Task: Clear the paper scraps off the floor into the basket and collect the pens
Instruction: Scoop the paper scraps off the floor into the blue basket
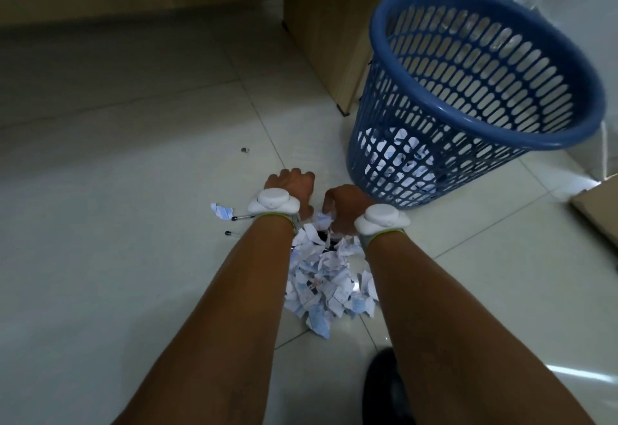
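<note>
The floor is pale glazed tile, smooth and shiny, so flat things lying on it give fingertips little edge to catch. The basket stands at the right beside a wood-grain furniture panel. It is blue moulded plastic with slotted walls and a thick rolled rim, probably light and easy to tip, and some torn paper already lies in its bottom.

The paper scraps are heaped on the floor between the forearms: thin, crumpled, printed bits that are nearly weightless, soft and loose. They are best gathered in cupped handfuls from underneath, since a pinch would shed pieces.

The right hand curls its fingers down onto scraps at the far end of the heap and seems to clutch some. The left hand is knuckles-up with its fingers curled under; whether it holds anything I cannot tell.

Two pens lie on the tile just left of the left wrist. They are slim, rigid and likely to roll, so take them at mid-barrel.
</note>
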`<state>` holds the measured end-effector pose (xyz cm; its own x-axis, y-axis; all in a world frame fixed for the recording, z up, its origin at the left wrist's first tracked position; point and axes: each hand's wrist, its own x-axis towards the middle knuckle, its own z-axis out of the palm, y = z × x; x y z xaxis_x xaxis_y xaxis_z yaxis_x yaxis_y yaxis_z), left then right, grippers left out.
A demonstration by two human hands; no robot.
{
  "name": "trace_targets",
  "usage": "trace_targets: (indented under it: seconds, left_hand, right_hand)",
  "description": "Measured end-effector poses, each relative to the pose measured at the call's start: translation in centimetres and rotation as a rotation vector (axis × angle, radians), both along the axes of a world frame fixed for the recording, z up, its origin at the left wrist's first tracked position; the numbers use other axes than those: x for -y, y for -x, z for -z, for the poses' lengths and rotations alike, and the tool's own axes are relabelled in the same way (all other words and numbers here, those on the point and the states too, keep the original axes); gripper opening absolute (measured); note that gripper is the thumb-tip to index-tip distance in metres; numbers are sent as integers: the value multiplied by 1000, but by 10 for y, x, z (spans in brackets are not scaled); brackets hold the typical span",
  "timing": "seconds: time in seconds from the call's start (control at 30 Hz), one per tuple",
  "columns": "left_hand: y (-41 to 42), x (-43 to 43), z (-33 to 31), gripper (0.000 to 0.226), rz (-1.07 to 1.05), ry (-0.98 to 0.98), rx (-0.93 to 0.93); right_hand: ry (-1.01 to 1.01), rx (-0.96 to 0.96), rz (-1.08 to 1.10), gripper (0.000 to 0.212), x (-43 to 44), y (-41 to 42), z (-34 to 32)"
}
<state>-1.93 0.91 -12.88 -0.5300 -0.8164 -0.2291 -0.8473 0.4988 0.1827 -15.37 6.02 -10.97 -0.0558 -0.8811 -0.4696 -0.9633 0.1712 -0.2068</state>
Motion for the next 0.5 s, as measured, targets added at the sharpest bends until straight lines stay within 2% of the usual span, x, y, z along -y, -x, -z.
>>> trace_targets:
  seconds: [0.2,0.33,0.47,0.5]
  left_hand:
    - [-39,5,-16,48,-108,-42,45]
    - [-67,4,-17,44,-168,-88,74]
    - [-95,3,-10,18,-245,-133,68]
    - [-99,2,-9,19,-269,-141,63]
  right_hand:
    - [80,8,-6,45,7,-34,-12]
    - [166,-28,-73,40,14,-63,-11]
    - [208,-48,-149,34,23,-95,-9]
    - [205,-48,-162,34,25,-102,-8]
